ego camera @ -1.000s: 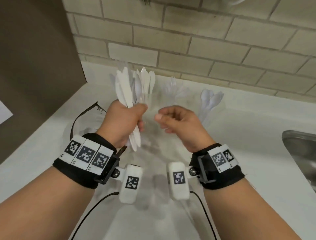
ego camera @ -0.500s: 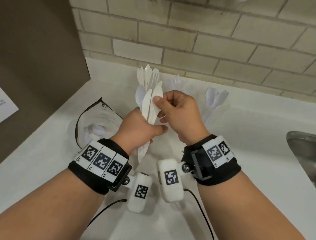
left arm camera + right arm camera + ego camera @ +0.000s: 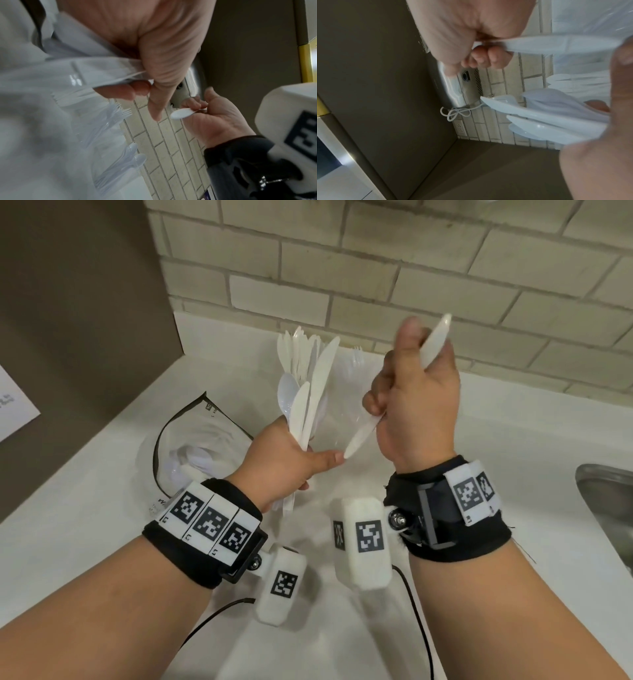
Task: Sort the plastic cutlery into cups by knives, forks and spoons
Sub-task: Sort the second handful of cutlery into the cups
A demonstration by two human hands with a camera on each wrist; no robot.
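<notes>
Knife (image 3: 432, 345) now clear of bundle (image 3: 308, 392)

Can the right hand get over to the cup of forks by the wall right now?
Probably yes. The right hand grips one knife and hangs close to the cup of forks near the tiled wall, with nothing between them. The left hand and its bundle sit off to the side.

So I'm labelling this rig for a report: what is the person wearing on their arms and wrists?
Both forearms are bare, no sleeves. The left hand and right hand each have a black fabric wrist strap carrying white tiles printed with black square code markers. A white rounded camera block, also marked, hangs from a black bracket on each wrist, with a thin black cable trailing.
</notes>
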